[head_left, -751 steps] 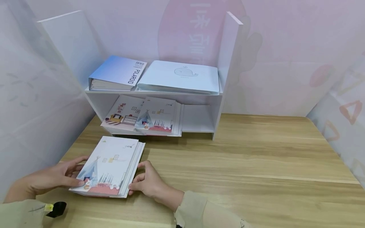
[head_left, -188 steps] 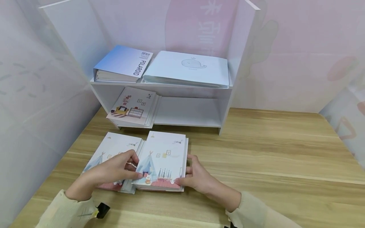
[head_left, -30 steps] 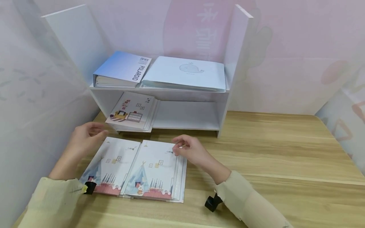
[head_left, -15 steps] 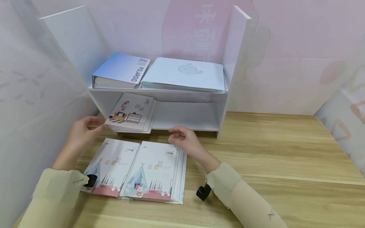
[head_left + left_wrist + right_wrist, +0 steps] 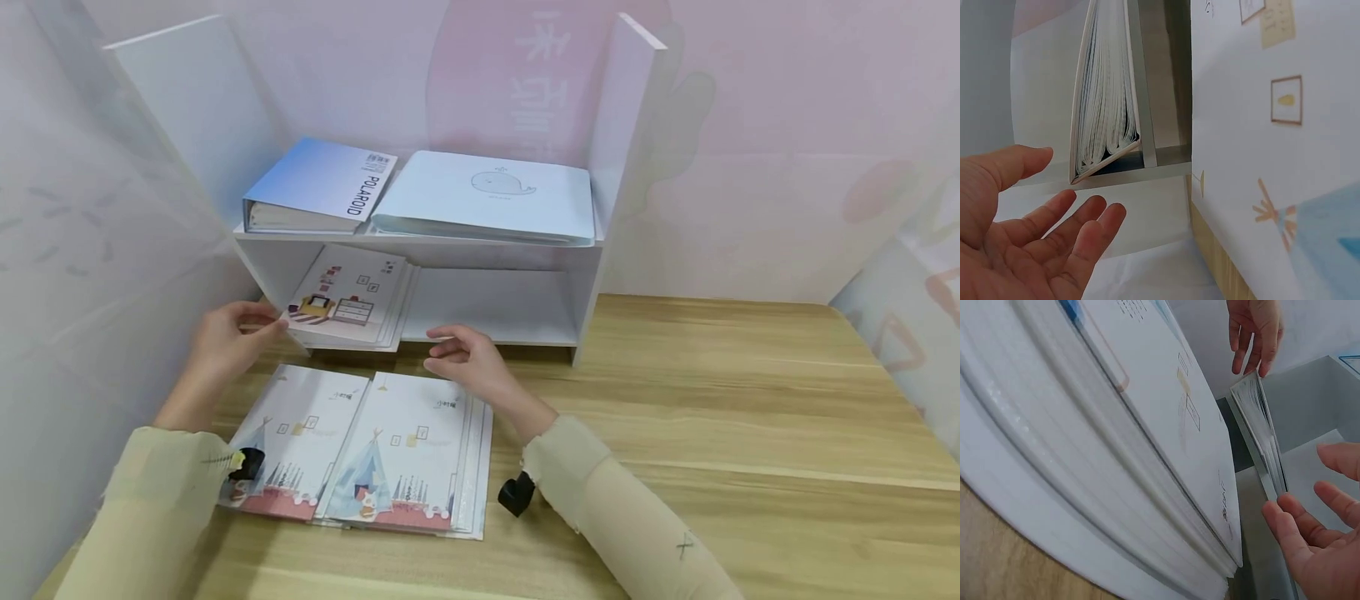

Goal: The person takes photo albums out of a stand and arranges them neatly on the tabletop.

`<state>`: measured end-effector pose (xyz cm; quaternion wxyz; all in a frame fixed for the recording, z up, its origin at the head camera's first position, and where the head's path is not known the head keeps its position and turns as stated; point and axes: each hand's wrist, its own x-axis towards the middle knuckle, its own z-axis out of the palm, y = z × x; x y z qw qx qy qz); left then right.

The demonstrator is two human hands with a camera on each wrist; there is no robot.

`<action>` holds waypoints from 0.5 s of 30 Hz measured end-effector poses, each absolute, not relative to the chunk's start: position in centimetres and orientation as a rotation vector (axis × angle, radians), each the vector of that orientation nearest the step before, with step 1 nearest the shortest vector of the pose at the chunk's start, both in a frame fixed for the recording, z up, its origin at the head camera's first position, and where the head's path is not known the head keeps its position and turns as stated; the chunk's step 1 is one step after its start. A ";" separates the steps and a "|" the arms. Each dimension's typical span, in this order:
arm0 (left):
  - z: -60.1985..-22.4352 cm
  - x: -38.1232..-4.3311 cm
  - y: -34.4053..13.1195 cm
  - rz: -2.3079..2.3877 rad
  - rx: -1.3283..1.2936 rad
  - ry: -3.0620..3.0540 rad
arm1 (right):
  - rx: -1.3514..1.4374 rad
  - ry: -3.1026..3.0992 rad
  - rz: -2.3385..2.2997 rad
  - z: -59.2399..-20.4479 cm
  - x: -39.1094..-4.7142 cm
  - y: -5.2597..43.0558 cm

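My left hand (image 5: 225,342) is at the front left corner of a photo album (image 5: 352,292) with a yellow sofa and drawers on its cover, lying on the lower shelf. In the left wrist view, thumb and fingers stand apart near the corner of that album (image 5: 1107,87). Loosely bent, my right hand (image 5: 480,371) hovers in front of the shelf, right of the same album, fingertips close to its side in the right wrist view. Below the hands, two white albums with a blue tent lie side by side on the table: the left album (image 5: 318,433) and the right album (image 5: 408,446).
A white two-tier bookshelf (image 5: 495,304) stands at the back of the wooden table (image 5: 712,400). Its upper tier carries a blue POLAROID binder (image 5: 322,179) and a pale blue whale album (image 5: 480,196). Fabric walls (image 5: 750,208) enclose the table.
Earlier both hands held a first tent album on the table, then a second taken from the lower shelf. Now both albums lie released; my hands have moved to the shelf, the right going leftward.
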<state>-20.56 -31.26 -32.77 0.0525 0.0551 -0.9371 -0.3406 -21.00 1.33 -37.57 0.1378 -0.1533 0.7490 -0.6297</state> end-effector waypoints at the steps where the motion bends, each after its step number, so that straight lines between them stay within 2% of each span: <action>1: -32.8 -20.6 -31.2 -1.038 0.166 -2.852 | -0.440 2.170 -1.818 -37.5 -21.1 1.2; 15: -32.8 -21.0 -30.9 -1.063 0.268 -2.871 | -0.414 2.223 -1.751 -37.4 -22.2 -1.7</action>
